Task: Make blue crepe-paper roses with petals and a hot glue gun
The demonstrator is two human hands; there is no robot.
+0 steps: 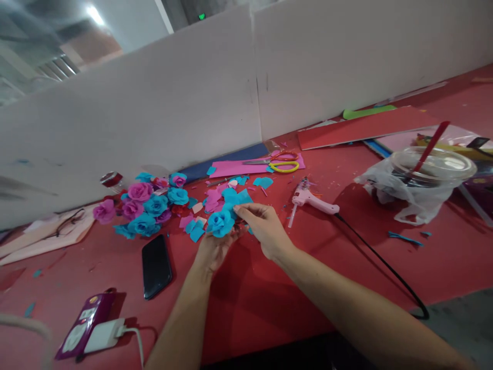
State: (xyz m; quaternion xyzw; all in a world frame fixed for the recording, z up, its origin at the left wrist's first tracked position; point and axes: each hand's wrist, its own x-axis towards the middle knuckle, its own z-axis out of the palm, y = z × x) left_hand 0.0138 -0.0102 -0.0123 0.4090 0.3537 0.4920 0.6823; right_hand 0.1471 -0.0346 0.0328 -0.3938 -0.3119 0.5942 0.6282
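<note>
A blue paper flower (pixel 220 224) rests above my left hand (pixel 219 251), whose fingers are curled beneath it; its stem is hidden. My right hand (pixel 265 228) is beside the flower, thumb and forefinger pinched at a blue paper petal (pixel 231 198) on its far side. Whether that petal is joined to the flower I cannot tell. Just beyond both hands lie loose blue paper pieces (pixel 197 234) and pink paper pieces (pixel 212 199). A pink glue gun (pixel 314 199) lies to the right of my right hand, a clear glue stick poking from its back.
At left stands a bunch of pink and blue paper flowers (pixel 143 205). Nearer are a black phone (pixel 156 267) and a purple power strip (pixel 87 324) with a white charger (pixel 103 335). Scissors (pixel 283 162) lie on pink paper (pixel 239 168). A bagged drink cup (pixel 427 174) stands right.
</note>
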